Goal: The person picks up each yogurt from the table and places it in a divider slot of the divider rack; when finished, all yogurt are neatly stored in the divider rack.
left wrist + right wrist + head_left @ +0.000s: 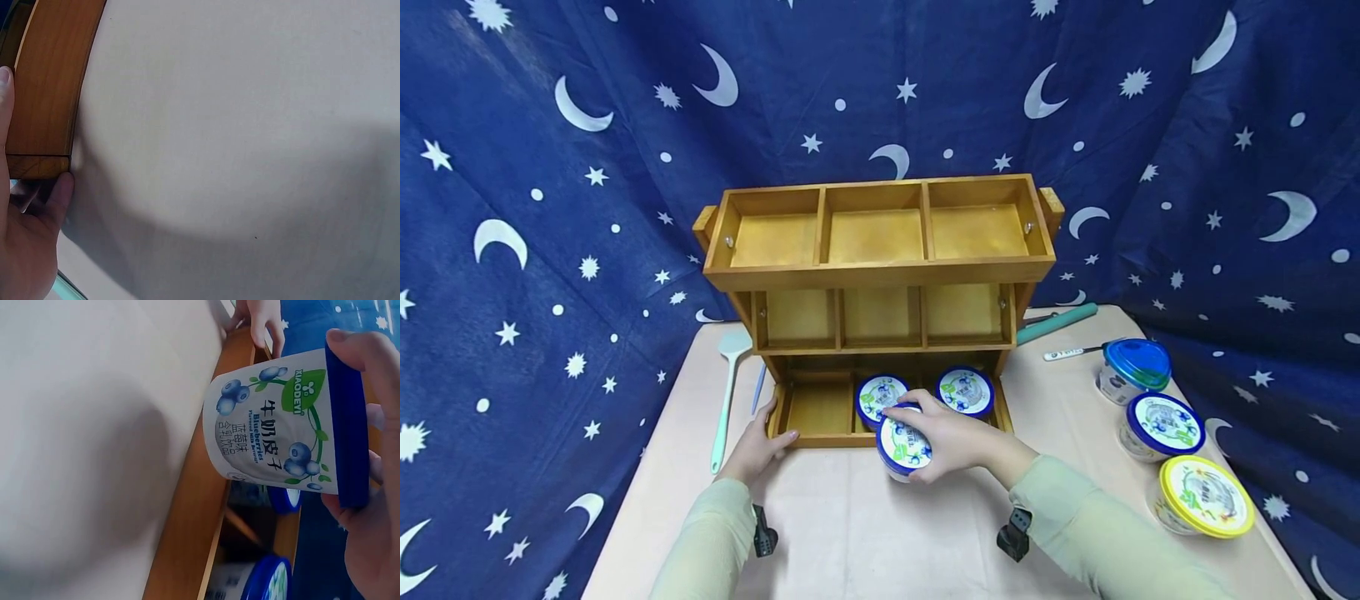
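Note:
A three-tier wooden rack (880,271) stands on the table. Two blue-lidded tubs (882,396) (965,390) sit in its bottom tier's middle and right compartments. My right hand (951,437) grips a third blue-lidded blueberry tub (904,446) (281,428) by its lid, just in front of the rack's bottom rail. My left hand (758,448) (25,250) rests against the rack's bottom left corner (44,156), thumb and fingers touching the wood. The bottom left compartment (818,408) holds nothing.
At the right lie a blue heart-lidded tub (1135,369), a blue-lidded tub (1161,425) and a yellow-lidded tub (1204,496). A mint spatula (727,392) lies left of the rack; a teal tool (1056,323) and a pen (1071,352) lie at its right.

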A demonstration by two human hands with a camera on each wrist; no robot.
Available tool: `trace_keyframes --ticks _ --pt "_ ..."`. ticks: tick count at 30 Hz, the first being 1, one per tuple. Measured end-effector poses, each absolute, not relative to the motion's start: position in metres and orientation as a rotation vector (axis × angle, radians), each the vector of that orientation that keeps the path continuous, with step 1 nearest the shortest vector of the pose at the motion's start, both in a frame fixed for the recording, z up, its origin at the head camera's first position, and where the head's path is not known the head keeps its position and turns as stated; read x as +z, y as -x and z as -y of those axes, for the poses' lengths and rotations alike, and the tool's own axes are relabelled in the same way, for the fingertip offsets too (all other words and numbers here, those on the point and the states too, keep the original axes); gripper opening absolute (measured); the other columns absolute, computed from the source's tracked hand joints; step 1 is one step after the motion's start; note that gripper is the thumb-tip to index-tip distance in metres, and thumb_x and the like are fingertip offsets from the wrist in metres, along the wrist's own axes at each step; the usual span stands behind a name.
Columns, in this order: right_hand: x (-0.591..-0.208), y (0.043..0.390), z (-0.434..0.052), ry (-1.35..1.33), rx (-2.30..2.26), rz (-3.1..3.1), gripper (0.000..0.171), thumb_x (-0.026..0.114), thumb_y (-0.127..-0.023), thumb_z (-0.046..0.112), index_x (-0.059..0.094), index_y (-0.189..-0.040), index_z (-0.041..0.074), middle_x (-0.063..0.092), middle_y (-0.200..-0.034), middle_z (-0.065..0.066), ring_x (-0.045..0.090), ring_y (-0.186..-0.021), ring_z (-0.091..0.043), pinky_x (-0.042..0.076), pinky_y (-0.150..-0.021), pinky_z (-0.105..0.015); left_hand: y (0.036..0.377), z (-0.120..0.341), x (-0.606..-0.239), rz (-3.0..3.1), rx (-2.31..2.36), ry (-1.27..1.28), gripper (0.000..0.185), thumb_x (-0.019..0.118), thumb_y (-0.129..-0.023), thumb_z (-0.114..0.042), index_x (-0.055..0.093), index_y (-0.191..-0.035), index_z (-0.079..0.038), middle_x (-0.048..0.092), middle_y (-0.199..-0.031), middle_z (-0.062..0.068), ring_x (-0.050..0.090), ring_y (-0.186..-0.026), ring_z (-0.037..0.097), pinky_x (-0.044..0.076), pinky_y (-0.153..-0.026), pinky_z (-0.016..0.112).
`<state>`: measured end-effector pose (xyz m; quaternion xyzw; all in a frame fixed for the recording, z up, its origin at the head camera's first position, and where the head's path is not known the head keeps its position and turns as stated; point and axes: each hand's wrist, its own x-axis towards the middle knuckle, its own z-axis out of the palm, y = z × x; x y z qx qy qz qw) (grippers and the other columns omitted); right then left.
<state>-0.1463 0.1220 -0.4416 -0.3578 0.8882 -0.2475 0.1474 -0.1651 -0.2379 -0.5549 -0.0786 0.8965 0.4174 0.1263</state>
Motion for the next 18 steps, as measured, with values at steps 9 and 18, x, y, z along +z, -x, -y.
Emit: trace_keyframes --ticks 9,18 --pt "-0.444 0.152 -0.086 1.179 -0.728 -2.578 0.09 0.077 -0.065 0.049 0.04 -0.143 0.023 0.032 -0.144 -0.007 0.041 -0.124 -0.024 0.044 -0.093 -0.038 0.164 0.24 -0.555 -2.618 1.225 0.202 0.088 0.066 -0.087 -0.036 0.01 -0.151 -0.014 0.017 -0.15 0.026 0.016 -0.137 0.043 0.016 -0.108 0.056" --pt "-0.447 0.159 -0.049 1.18 -0.767 -2.637 0.093 0.078 -0.066 0.046 0.036 -0.144 0.018 0.026 -0.145 -0.009 0.038 -0.126 -0.027 0.043 -0.095 -0.042 0.164 0.242 -0.557 -2.625 1.237 0.182 0.089 0.066 -0.086 -0.04 0.011 -0.152 -0.015 0.018 -0.15 0.026 0.016 -0.136 0.044 0.016 -0.108 0.057"
